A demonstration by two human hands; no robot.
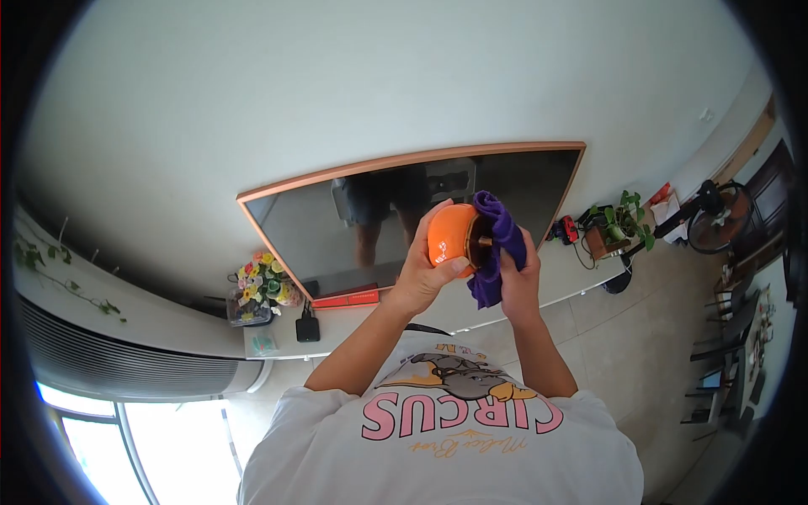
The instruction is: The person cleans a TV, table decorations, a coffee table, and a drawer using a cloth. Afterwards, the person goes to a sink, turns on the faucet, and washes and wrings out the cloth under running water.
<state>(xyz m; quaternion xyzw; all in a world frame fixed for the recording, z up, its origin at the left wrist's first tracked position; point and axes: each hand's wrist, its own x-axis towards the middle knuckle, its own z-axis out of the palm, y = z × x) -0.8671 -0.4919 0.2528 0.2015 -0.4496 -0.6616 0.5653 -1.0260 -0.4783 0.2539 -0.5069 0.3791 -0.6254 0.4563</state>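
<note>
My left hand (424, 271) is wrapped round a glossy orange jar (451, 239), rounded in shape, held up in front of the television. The jar is tilted on its side, and its dark brown and gold top with a small stem faces right. In my right hand (521, 282) is a bunched purple cloth (500, 231), pressed close against the top of the jar. Part of the cloth hangs below the jar. The cloth hides some of my right fingers, and whether it touches the stem is hard to make out.
A large framed television (404, 215) leans at the wall behind my hands. Along the white cabinet (539, 282) stand a flower arrangement (263, 282), a black box (308, 326), a red box (345, 298) and a potted plant (621, 223). A fan (720, 219) is at right.
</note>
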